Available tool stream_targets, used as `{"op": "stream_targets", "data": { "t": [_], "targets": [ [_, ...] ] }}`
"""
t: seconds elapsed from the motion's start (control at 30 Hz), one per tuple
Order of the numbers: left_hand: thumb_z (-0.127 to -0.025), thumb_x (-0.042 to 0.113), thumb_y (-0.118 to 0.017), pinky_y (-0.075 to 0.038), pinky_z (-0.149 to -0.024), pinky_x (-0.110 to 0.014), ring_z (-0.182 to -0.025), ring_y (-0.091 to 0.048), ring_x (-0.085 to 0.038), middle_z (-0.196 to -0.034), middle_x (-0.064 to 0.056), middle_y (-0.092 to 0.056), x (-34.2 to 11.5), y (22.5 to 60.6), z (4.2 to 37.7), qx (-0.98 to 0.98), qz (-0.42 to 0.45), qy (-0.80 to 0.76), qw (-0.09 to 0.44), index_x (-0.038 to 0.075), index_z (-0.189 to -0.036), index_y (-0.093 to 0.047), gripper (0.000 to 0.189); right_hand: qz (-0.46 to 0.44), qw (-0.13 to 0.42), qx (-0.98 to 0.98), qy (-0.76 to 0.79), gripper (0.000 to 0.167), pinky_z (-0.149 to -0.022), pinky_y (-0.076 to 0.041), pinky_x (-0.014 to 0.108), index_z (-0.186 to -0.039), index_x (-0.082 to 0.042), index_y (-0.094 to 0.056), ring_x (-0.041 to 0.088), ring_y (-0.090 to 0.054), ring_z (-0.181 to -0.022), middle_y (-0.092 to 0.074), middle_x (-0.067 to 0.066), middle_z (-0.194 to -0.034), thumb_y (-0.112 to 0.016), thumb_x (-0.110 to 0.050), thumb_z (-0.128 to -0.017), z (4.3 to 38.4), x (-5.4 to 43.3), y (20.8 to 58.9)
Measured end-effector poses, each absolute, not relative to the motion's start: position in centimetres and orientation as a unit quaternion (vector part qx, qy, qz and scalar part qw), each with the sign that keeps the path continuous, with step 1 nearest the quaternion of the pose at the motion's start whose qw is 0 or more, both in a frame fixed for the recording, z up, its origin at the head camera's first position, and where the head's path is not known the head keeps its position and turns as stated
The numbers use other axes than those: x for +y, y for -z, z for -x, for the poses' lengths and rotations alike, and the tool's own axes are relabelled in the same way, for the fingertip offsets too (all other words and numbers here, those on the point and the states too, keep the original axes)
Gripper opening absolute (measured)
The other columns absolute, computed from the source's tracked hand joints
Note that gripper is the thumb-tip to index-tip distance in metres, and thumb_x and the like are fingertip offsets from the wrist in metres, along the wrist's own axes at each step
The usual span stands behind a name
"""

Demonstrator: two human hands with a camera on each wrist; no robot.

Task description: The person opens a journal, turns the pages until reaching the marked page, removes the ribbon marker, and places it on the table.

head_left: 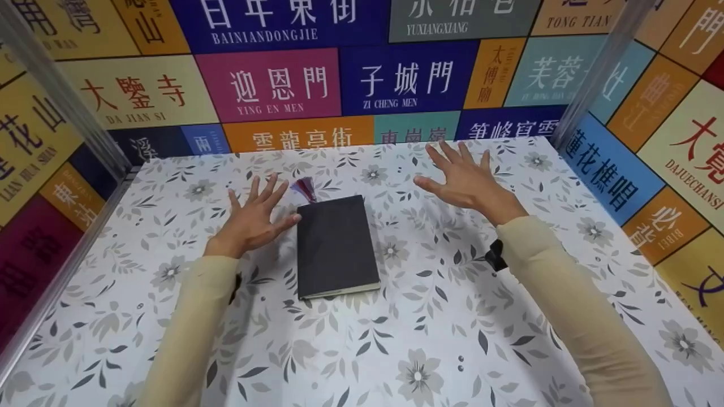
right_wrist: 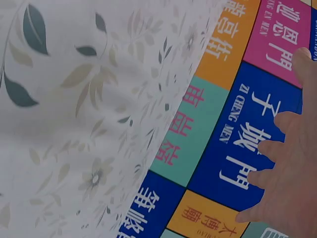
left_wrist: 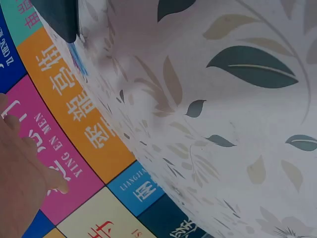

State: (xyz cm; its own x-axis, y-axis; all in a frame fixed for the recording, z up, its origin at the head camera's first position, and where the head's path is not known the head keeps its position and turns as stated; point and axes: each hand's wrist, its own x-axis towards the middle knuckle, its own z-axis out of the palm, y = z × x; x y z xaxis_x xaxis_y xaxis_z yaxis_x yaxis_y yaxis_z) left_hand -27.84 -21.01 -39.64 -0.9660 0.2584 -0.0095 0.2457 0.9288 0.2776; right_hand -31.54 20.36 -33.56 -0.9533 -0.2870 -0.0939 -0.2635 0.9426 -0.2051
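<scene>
A dark, closed notebook lies on the white floral tabletop, its page edges showing along the bottom. From its top left corner sticks out a purple and red tassel. My left hand is just left of the notebook, fingers spread, with the thumb near the cover's upper left edge; whether it touches I cannot tell. Farther off to the right, my right hand is spread with nothing in it. In the left wrist view only a corner of the notebook shows, beside part of the left hand. The right wrist view shows the right hand.
The table is covered with a grey leaf and flower pattern. Behind it stands a wall of coloured panels with Chinese lettering, and similar panels flank both sides. Clear upright edges rise at the back corners.
</scene>
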Motion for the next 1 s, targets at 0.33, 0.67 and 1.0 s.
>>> {"op": "stream_targets", "data": {
  "t": [0.33, 0.67, 1.0],
  "targets": [
    [-0.097, 0.066, -0.046, 0.009, -0.119, -0.072, -0.158, 0.002, -0.035, -0.171, -0.002, -0.004, -20.1, 40.6, 26.3, 0.971, -0.191, -0.143, 0.019, 0.028, -0.162, -0.013, 0.082, 0.177, 0.046, 0.973, 0.143, 0.093, -0.119, 0.008, 0.071, -0.162, -0.033, 0.000, 0.037, 0.000, -0.158, -0.002, 0.002, -0.172, -0.032, -0.083, -0.090, 30.3, 18.6, 34.9],
    [-0.096, 0.063, -0.050, -0.001, -0.124, -0.064, -0.159, -0.003, -0.033, -0.171, -0.002, -0.006, -18.9, 41.6, 25.1, 0.958, -0.222, -0.176, 0.036, 0.025, -0.162, -0.018, 0.083, 0.201, 0.029, 0.952, 0.231, 0.087, -0.121, -0.011, 0.068, -0.163, -0.025, -0.014, 0.035, -0.018, -0.156, -0.018, 0.009, -0.169, -0.043, -0.071, -0.095, 28.8, 15.8, 37.0],
    [-0.095, 0.064, -0.053, -0.012, -0.125, -0.061, -0.158, -0.003, -0.035, -0.171, 0.001, -0.005, -17.5, 42.4, 24.8, 0.941, -0.215, -0.240, 0.103, 0.025, -0.162, -0.017, 0.085, 0.180, 0.060, 0.901, 0.389, 0.069, -0.115, -0.038, 0.055, -0.157, -0.014, -0.035, 0.035, -0.039, -0.145, -0.036, 0.014, -0.158, -0.059, -0.044, -0.099, 27.7, 12.4, 39.6]
  ]
}}
